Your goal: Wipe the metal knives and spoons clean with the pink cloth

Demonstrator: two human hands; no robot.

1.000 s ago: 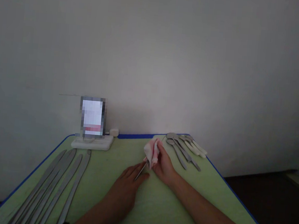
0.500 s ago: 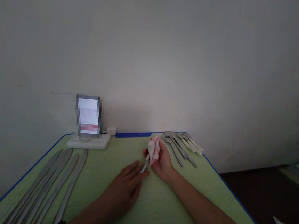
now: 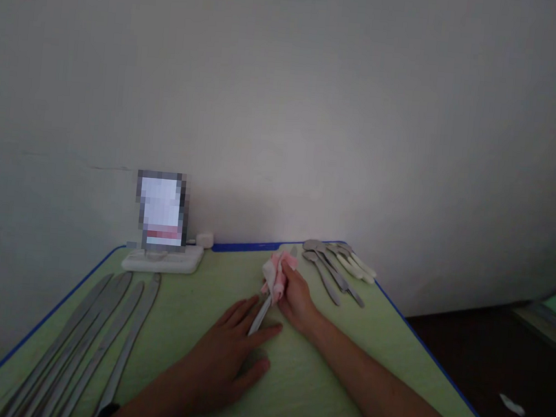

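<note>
My right hand (image 3: pixel 295 296) is closed round a crumpled pink and white cloth (image 3: pixel 275 274), wrapped on the far part of a metal utensil (image 3: pixel 260 313) that lies on the green table (image 3: pixel 301 392). The utensil's tip shows just beyond the cloth. My left hand (image 3: pixel 233 347) rests on the table with its fingers pressed on the near end of the utensil's handle, thumb out to the side.
Several spoons (image 3: pixel 334 266) lie at the table's far right corner. Several long knives (image 3: pixel 96 335) lie in a row on the left. A blurred screen on a white stand (image 3: pixel 161 258) is at the back left by the wall. The table has a blue edge (image 3: pixel 245 247).
My right hand has slid the cloth farther up the utensil, baring more of the handle. The view has shifted slightly right, and my left hand has stayed on the handle.
</note>
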